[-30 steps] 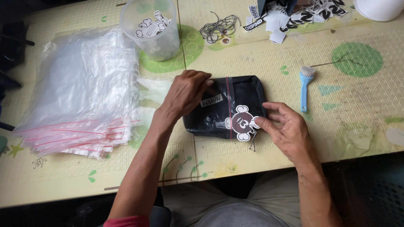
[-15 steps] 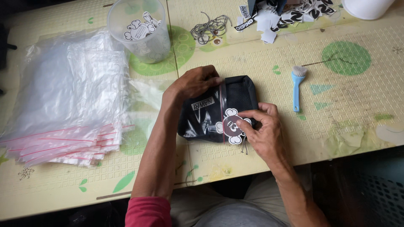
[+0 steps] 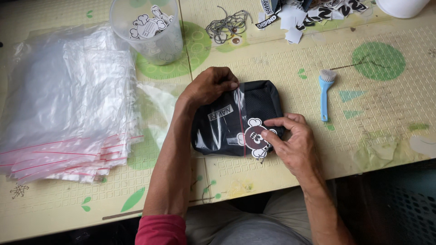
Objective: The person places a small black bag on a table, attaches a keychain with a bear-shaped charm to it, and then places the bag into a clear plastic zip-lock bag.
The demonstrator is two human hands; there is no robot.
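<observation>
So the person's got a folded black garment (image 3: 231, 122), soft and a bit mesh-looking on its right half, tucked into a clear glossy plastic bag (image 3: 213, 136) with a thin red seal line running across it. It lies flat on the pale yellow embossed table mat (image 3: 290, 86), long side running left to right, the bag's open end pointing right, as far as I can tell.

The left hand (image 3: 206, 86) is curled over the top edge of the bundle, fingers pinched shut on the plastic there. The right hand (image 3: 293, 143) sits at the lower right corner, thumb and forefinger closed on a round cartoon tag (image 3: 253, 136), brown with white ear-like lobes, which lies on the bundle.

Just right of the right hand there's a small blue brush (image 3: 325, 90) with pale bristles, handle pointing toward the person. Well to the left of the left hand, a floppy stack of clear bags (image 3: 63, 104) with red strips. Above that hand, a clear plastic cup (image 3: 147, 29) with more of those tags, and a tangle of grey string (image 3: 227, 25) beside it.
</observation>
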